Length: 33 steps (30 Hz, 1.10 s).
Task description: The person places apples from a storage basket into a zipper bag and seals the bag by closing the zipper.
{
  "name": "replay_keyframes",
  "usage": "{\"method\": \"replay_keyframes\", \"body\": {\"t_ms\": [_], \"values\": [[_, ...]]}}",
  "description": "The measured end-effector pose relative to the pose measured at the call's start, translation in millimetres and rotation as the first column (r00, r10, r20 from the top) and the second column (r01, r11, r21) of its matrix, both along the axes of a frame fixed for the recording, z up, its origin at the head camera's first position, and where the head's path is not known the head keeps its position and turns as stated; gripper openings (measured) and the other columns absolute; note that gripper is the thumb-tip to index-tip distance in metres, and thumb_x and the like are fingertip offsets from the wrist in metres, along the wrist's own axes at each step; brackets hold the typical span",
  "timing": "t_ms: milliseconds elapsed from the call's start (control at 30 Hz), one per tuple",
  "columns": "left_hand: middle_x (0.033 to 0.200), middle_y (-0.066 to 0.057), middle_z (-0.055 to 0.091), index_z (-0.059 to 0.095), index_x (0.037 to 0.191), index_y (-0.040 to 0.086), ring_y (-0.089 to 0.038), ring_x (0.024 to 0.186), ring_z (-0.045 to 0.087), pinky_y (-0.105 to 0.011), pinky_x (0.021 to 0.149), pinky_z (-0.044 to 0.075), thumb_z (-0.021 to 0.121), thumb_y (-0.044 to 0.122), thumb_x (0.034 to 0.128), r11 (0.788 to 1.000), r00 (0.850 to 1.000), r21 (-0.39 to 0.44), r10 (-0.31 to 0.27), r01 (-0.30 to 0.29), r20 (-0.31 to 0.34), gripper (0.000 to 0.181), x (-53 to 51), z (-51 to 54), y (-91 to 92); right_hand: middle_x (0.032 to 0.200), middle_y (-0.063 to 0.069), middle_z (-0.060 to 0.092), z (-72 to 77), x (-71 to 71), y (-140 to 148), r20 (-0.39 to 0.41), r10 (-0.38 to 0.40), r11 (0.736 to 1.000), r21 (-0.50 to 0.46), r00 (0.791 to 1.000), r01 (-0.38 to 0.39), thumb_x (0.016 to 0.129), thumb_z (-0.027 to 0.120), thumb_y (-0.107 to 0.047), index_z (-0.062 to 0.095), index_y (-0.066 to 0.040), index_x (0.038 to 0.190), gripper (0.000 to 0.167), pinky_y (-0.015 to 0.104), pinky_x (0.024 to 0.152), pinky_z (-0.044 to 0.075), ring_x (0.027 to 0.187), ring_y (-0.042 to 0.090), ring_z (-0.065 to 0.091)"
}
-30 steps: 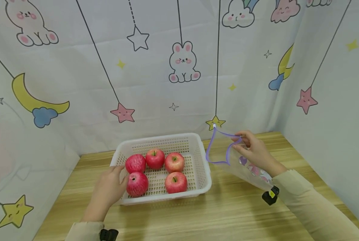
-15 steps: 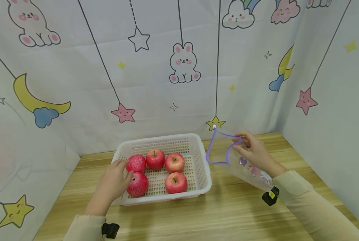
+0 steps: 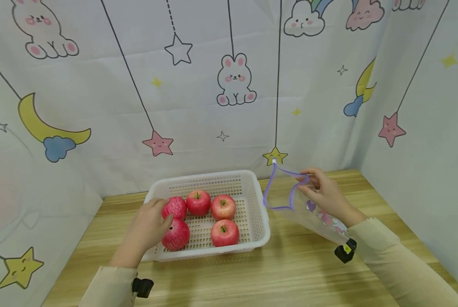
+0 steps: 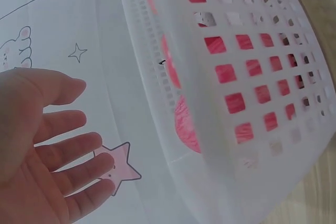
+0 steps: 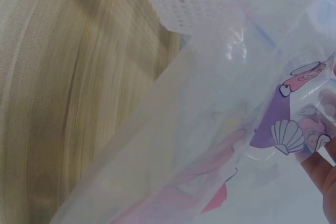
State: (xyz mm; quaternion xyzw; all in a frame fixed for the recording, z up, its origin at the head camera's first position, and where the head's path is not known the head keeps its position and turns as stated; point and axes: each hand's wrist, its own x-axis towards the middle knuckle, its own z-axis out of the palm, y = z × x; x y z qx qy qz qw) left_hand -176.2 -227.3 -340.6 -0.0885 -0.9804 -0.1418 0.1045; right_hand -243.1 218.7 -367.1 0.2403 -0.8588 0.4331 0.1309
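My left hand [image 3: 147, 224] hovers over the left side of a white basket [image 3: 255, 221], its fingers loosely bent and holding nothing. In the left wrist view the hand [image 4: 58, 150] shows spread fingers beside the basket wall [image 4: 210, 129]. Several red apples lie in the basket; two, a back-left one [image 3: 176, 207] and a front-left one [image 3: 176, 235], are nearest that hand. My right hand [image 3: 326, 194] pinches the rim of a clear bag [image 3: 309, 221] with purple edging, its mouth spread open toward the basket. The bag's printed side [image 5: 273, 124] fills much of the right wrist view.
The basket stands on a wooden table [image 3: 229, 277], against a white curtain [image 3: 198, 115] printed with stars, rabbits and moons. Three more apples, one of them at the front [image 3: 225, 233], sit in its middle. Black cameras are strapped on both wrists.
My left hand has moved slightly up and right, from the basket's left rim to over the left apples. The right hand and the bag have stayed nearly still.
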Motion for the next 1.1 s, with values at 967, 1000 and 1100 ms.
{"method": "replay_keyframes", "body": {"t_ms": [967,1000,1100], "values": [[0.123,-0.022,0.058,0.057,0.123,-0.003,-0.040,0.116,0.052,-0.053,0.100,0.041,0.064,0.019,0.0865,0.992,0.995,-0.076,-0.102,0.102,0.013,0.043,-19.0,13.2,27.0,0.113,0.016,0.067,0.1,0.7,0,-0.017,0.000,1.000,0.012,1.000,0.001,0.091,0.061,-0.009,0.048,-0.005,0.123,0.034,0.016,0.073,0.053,0.091,0.008,0.067],[0.123,-0.022,0.058,0.056,0.123,-0.003,-0.040,0.116,0.052,-0.053,0.101,0.041,0.064,0.019,0.0867,0.992,0.995,-0.077,-0.102,0.103,0.018,0.044,-19.2,13.5,28.2,0.114,0.015,0.067,0.2,1.1,0,-0.011,0.000,1.000,0.010,1.000,0.000,0.091,0.061,-0.009,0.048,-0.005,0.123,0.035,0.016,0.073,0.053,0.091,0.010,0.068],[0.123,-0.021,0.058,0.056,0.124,-0.002,-0.040,0.116,0.052,-0.053,0.100,0.041,0.064,0.020,0.0866,0.990,0.994,-0.085,-0.109,0.110,0.018,0.044,-20.4,13.7,31.3,0.115,0.015,0.066,0.0,1.6,-1,-0.001,0.003,1.000,0.007,1.000,-0.003,0.091,0.061,-0.008,0.048,-0.006,0.125,0.036,0.016,0.074,0.052,0.093,0.018,0.069]]}}
